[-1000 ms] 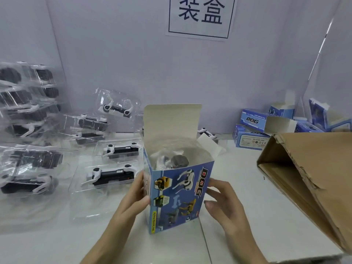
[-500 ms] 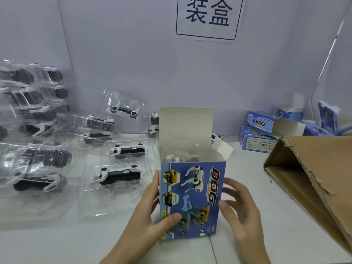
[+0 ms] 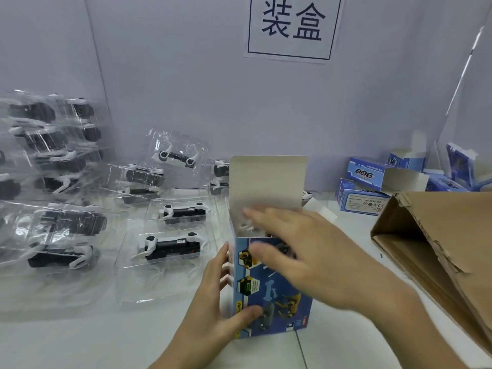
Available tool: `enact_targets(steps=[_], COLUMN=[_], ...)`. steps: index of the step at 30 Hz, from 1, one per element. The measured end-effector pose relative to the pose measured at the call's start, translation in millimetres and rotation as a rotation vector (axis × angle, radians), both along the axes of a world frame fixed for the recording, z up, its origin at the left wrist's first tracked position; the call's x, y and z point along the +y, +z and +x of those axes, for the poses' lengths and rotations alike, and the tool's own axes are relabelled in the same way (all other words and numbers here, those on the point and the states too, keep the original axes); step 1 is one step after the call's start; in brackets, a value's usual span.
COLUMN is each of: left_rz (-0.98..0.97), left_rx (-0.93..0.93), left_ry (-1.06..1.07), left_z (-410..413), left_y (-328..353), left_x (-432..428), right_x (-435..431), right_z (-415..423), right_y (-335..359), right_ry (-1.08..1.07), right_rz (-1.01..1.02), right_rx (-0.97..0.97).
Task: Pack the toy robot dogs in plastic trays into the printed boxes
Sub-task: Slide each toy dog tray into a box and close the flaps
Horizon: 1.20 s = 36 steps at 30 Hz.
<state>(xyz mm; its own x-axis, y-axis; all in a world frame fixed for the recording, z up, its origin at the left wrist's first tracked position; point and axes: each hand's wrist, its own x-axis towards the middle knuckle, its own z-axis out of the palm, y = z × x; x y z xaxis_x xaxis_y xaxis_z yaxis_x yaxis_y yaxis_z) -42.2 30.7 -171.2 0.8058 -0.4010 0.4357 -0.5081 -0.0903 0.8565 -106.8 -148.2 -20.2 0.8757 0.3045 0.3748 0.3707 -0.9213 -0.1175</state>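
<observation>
A blue printed box (image 3: 277,302) stands upright at the table's centre, its top flap (image 3: 267,182) raised. Inside its mouth shows a white-and-black toy robot dog in a clear tray (image 3: 246,226), mostly hidden. My left hand (image 3: 215,302) holds the box at its lower left, thumb on the front face and fingers along the left side. My right hand (image 3: 300,251) reaches across the box's open top, fingers straight and blurred, fingertips over the opening. Several more toy dogs in clear plastic trays (image 3: 170,249) lie to the left.
A large brown cardboard carton (image 3: 439,249) lies open on its side at the right. Several blue printed boxes (image 3: 367,187) sit at the back right against the wall. Stacked trays with dogs (image 3: 48,155) fill the far left. A paper sign (image 3: 292,25) hangs on the wall.
My right hand has left the box's right side and risen over its open top. The left hand keeps its hold on the box's lower left, and the box stands where it was.
</observation>
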Motion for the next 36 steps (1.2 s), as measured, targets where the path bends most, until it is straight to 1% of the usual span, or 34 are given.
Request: enact_targets(steps=[2,4,6,8,9,11,16,19,20,23,24,25,28,29,30,31,32,34,35,36], left_rz=[0.002,0.024,0.007,-0.075,-0.104,-0.093,0.07,0.121,0.13,0.124,0.115,0.107,0.085,0.077,0.066,0.051,0.034,0.005,-0.008,-0.021], left_rx=[-0.029,-0.105,-0.27,-0.486,-0.572,-0.681,-0.769,-0.744,-0.736,-0.706,-0.693,-0.678,-0.643,-0.633,-0.624,-0.619,-0.615,-0.607,-0.603,-0.601], left_ry=[-0.012,0.007,0.129,0.245,0.26,0.236,0.158,0.15,0.156,0.132,0.116,0.105,0.097,0.098,0.1,0.103,0.107,0.119,0.127,0.136], left_z=[-0.5,-3.2,-4.9,-1.9,0.4,5.6,15.7,20.5,21.1,18.9,18.4,18.2,20.1,20.7,20.7,20.3,19.8,19.4,19.5,20.0], left_y=[0.5,2.8,13.2,32.7,43.6,64.6,87.3,89.5,90.1,90.6,91.0,91.6,93.0,93.0,92.7,91.9,90.8,88.6,87.7,87.1], left_x=[-0.1,-1.1,-2.0,-3.1,-3.6,-6.4,-19.8,-17.4,-16.3,-16.1,-16.7,-17.0,-17.8,-18.5,-19.7,-20.8,-21.7,-23.4,-24.5,-25.7], right_x=[-1.5,-4.0,-7.0,-7.7,-6.8,-5.7,-3.4,-1.4,-2.0,-11.7,-16.8,-21.4,-29.9,-31.1,-30.7,-28.4,-25.7,-17.4,-12.3,-8.9], right_z=[-2.0,-2.8,-1.1,0.6,0.5,-0.6,-5.9,-4.7,-4.4,-9.9,-13.4,-16.7,-21.6,-19.6,-16.3,-11.7,-6.1,4.6,7.5,9.7], right_y=[-11.4,-11.8,-10.4,-9.6,-8.7,-7.9,-10.0,-10.7,-9.1,-0.1,2.6,3.7,-4.1,-11.1,-19.8,-28.8,-38.1,-52.2,-55.3,-57.4], right_ry=[0.01,0.013,0.034,0.052,0.052,0.058,0.079,0.071,0.073,0.09,0.075,0.052,-0.08,-0.137,-0.197,-0.239,-0.24,-0.158,-0.133,-0.123], right_rz=[-0.08,-0.074,-0.067,-0.059,-0.053,-0.058,-0.075,-0.045,-0.006,0.163,0.222,0.288,0.537,0.637,0.747,0.884,1.043,1.337,1.397,1.395], right_rx=[-0.05,-0.044,-0.038,-0.017,-0.005,-0.012,-0.053,-0.092,-0.077,0.052,0.052,-0.016,-0.382,-0.442,-0.44,-0.384,-0.318,-0.226,-0.234,-0.265])
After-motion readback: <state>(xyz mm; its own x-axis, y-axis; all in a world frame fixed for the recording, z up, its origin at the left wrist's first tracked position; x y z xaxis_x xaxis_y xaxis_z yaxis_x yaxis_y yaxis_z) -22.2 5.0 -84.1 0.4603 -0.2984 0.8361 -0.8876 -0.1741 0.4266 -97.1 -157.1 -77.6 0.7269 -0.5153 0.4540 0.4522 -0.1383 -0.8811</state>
